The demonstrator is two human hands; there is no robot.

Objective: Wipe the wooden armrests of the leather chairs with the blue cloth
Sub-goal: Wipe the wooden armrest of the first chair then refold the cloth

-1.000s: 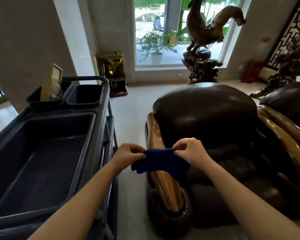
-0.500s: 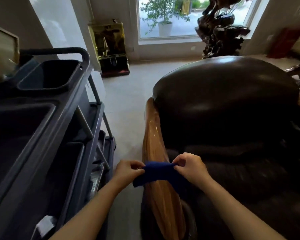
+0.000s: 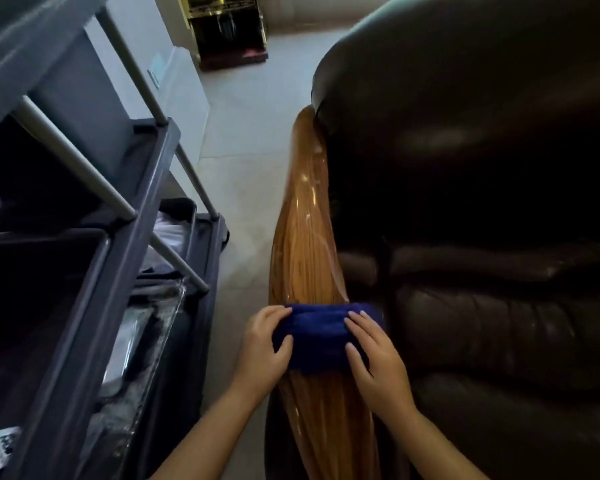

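A glossy wooden armrest [image 3: 307, 237] runs along the left side of a dark brown leather chair [image 3: 482, 168]. The folded blue cloth [image 3: 317, 332] lies across the armrest, wrapped over its top. My left hand [image 3: 262, 344] grips the cloth's left end and my right hand [image 3: 373, 351] presses on its right end. Both hands hold the cloth down against the wood. The armrest continues towards me under my wrists.
A grey cleaning cart [image 3: 94, 237] with shelves and metal posts stands close on the left. A narrow strip of pale tiled floor [image 3: 243, 174] separates it from the chair. A gold stand [image 3: 227, 29] sits at the back by the wall.
The cloth was stretched between my hands in the air above the armrest; now it is laid down across the wood. My view has moved closer and tilted down.
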